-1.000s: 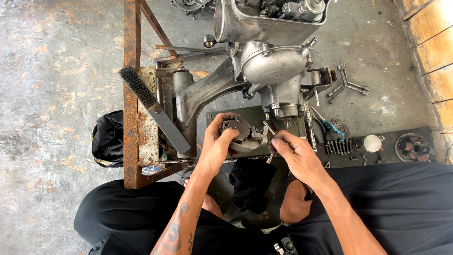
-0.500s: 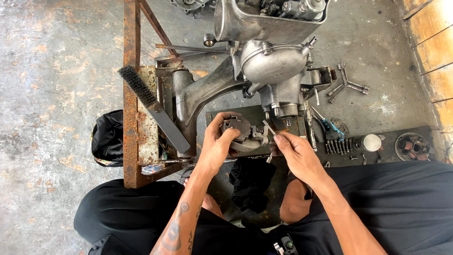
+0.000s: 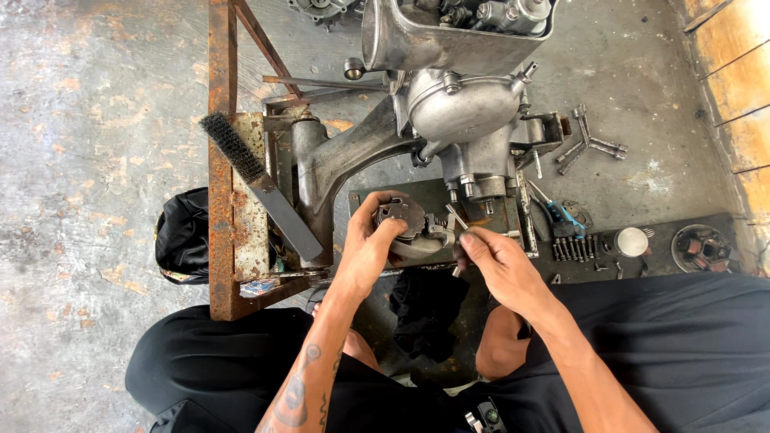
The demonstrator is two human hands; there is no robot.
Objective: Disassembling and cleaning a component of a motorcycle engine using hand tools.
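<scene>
Frame centre, below the engine [image 3: 461, 104]: left hand [image 3: 370, 248] clamped around a round metal part [image 3: 405, 220], right hand [image 3: 497, 261] fingers pinched together on a thin tool [image 3: 457, 218] touching that part.

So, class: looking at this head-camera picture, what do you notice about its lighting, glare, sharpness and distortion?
Head view: soft, even daylight with faint shadows; bright glare on the polished engine casing and pale concrete floor; the left hand, right hand and the small metal part between them look sharp; the rusty frame bows slightly, showing wide-angle distortion at the edges.
</scene>
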